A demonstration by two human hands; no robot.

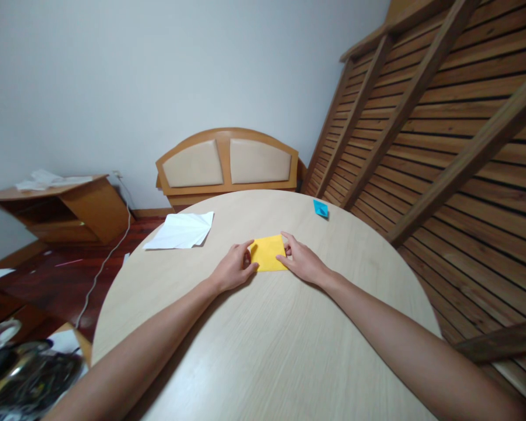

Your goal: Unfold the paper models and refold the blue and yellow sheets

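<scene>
A folded yellow paper (268,253) lies flat near the middle of the round counter (263,351), with a hand at each side. The left hand (234,268) pinches the paper's left edge — thumb and fingers closed on it. The right hand (304,261) rests against the right edge, fingers curled and pressing the paper down; its grip is closed on the edge too. A white sheet (182,230) lies well apart near the counter's left rim, and a small blue folded piece (320,208) sits far off at the right — beside slatted wood panels (442,128).
</scene>
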